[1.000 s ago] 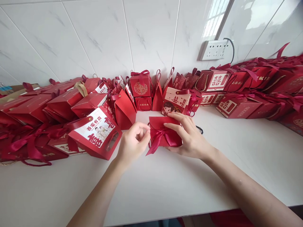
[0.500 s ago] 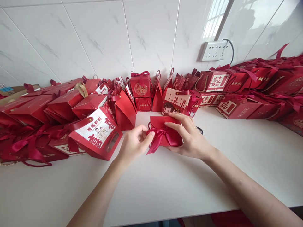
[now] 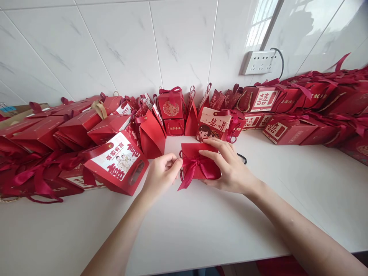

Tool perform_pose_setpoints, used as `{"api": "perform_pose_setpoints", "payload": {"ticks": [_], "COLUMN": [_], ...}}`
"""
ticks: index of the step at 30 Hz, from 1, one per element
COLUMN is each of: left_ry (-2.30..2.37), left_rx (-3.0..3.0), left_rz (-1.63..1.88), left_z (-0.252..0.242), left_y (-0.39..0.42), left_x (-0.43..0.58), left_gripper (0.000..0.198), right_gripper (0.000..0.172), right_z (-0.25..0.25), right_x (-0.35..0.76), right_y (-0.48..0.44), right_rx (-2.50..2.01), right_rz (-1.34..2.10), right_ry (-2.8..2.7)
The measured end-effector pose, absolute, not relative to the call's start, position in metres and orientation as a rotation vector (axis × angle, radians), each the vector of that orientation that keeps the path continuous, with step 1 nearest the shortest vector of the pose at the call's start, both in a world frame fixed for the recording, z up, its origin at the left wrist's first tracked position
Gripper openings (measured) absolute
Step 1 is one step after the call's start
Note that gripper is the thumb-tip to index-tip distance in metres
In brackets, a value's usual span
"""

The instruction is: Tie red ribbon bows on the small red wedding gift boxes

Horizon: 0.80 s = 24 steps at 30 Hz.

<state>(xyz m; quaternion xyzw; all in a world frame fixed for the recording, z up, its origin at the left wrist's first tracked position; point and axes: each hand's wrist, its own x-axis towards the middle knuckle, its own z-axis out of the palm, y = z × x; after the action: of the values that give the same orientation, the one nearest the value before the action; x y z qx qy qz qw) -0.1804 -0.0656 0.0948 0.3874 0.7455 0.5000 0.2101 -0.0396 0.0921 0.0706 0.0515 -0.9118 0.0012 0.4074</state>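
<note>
A small red gift box (image 3: 193,151) with a dark red satin ribbon bow (image 3: 192,168) on its front lies on the white counter (image 3: 201,222) just ahead of me. My right hand (image 3: 230,166) wraps around the box's right side, fingers spread over its top and the bow's right loop. My left hand (image 3: 161,172) is closed in a pinch at the bow's left loop, beside the box's left edge. One ribbon tail hangs down toward me onto the counter.
Many red gift boxes and bags line the tiled wall: a pile on the left with a large printed box (image 3: 117,163), standing bags at the centre (image 3: 171,103), stacked boxes at the right (image 3: 290,128). A white socket strip (image 3: 257,61) hangs on the wall.
My left hand went in to the bow's left loop and then drew slightly back left, still pinching. The right hand and the box have hardly moved.
</note>
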Motion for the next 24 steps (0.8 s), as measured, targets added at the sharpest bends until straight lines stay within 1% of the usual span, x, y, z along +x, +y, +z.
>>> {"api": "perform_pose_setpoints", "payload": {"ticks": [4,7,10,13,17,24], "left_ry": [2.170,2.101,1.955,1.917,1.944,1.830], "left_rx": [0.994,0.900,0.905,1.037,1.140,1.420], "left_rz": [1.403,1.479,1.536,1.485,1.406,1.554], "left_z": [0.095,0.094,0.093,0.092,0.093,0.088], "left_y": [-0.064,-0.063,-0.064,-0.066,-0.067,-0.067], "left_x": [-0.184,-0.186,-0.187,-0.185,-0.181,-0.171], "left_gripper": [0.027,0.025,0.033,0.037,0.029,0.021], "right_gripper": [0.056,0.058,0.059,0.059,0.059,0.059], "right_z": [0.071,0.071,0.072,0.071,0.071,0.070], "right_x": [-0.039,-0.039,-0.039,-0.039,-0.040,-0.040], "right_y": [0.093,0.093,0.093,0.094,0.094,0.093], "right_rx": [0.122,0.110,0.092,0.080,0.057,0.055], "right_rz": [0.005,0.003,-0.011,-0.014,-0.020,-0.008], "right_ry": [-2.303,-2.300,-2.293,-2.297,-2.301,-2.314]}}
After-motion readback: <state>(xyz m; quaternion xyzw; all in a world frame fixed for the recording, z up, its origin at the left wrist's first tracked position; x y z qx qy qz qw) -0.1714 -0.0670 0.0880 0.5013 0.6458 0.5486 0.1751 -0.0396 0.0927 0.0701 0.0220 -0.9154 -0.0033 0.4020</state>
